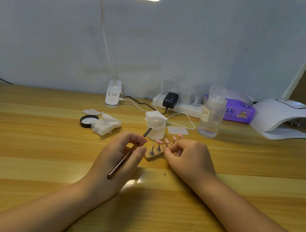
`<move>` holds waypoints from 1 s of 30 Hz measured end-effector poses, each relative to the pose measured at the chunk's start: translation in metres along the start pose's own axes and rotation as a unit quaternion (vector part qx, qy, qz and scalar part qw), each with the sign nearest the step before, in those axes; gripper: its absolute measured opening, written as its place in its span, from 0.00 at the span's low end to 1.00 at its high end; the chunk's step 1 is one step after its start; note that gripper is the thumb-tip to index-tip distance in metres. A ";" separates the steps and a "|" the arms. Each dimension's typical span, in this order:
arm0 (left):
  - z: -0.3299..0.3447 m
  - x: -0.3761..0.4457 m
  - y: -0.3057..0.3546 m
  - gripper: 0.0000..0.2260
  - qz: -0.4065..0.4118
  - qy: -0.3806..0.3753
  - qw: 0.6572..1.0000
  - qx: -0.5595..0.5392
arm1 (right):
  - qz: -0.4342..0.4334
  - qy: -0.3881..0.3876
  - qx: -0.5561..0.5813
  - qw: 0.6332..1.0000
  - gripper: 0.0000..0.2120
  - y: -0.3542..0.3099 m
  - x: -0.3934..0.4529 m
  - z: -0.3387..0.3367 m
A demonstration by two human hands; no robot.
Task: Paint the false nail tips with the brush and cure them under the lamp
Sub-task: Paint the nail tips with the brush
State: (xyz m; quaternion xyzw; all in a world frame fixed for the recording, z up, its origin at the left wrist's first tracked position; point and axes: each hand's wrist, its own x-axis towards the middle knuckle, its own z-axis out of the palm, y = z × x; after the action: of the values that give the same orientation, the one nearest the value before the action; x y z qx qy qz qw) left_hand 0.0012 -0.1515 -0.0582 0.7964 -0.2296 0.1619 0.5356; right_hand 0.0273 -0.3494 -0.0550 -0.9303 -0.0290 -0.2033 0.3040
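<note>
My left hand [122, 154] grips a thin brown brush [123, 160], its tip pointing up toward a small white jar [156, 128]. Between my hands a small wooden holder [154, 155] carries metal stands; several bear pink nail tips [167, 140], and the nearest stand [151, 150] looks bare. My right hand [187, 156] rests at the holder's right end with curled fingers that pinch its edge or a stand there. The white curing lamp [283, 118] sits at the far right, its opening facing me.
A black lid [88, 120] and crumpled wipes [105, 124] lie left of the jar. A clear pump bottle [212, 113], power strip [176, 104] with cables, purple tissue pack [239, 111] and desk lamp base [113, 95] line the wall.
</note>
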 end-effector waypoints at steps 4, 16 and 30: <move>0.001 0.000 -0.002 0.13 -0.016 -0.034 0.999 0.005 | -0.050 -0.026 -0.007 0.998 0.08 -0.002 -0.002 -0.001; 0.005 0.003 -0.015 0.24 -0.010 -0.094 0.992 0.081 | -0.086 -0.057 -0.087 0.991 0.12 -0.001 0.002 0.003; 0.004 0.001 -0.009 0.23 -0.011 -0.089 0.993 0.077 | -0.098 -0.086 -0.138 0.982 0.15 -0.006 0.002 0.003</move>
State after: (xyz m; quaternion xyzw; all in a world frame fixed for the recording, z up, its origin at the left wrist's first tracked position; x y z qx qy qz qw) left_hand 0.0068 -0.1527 -0.0667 0.8489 -0.2545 0.1015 0.4520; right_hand 0.0290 -0.3429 -0.0536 -0.9700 -0.1178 -0.1530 0.1479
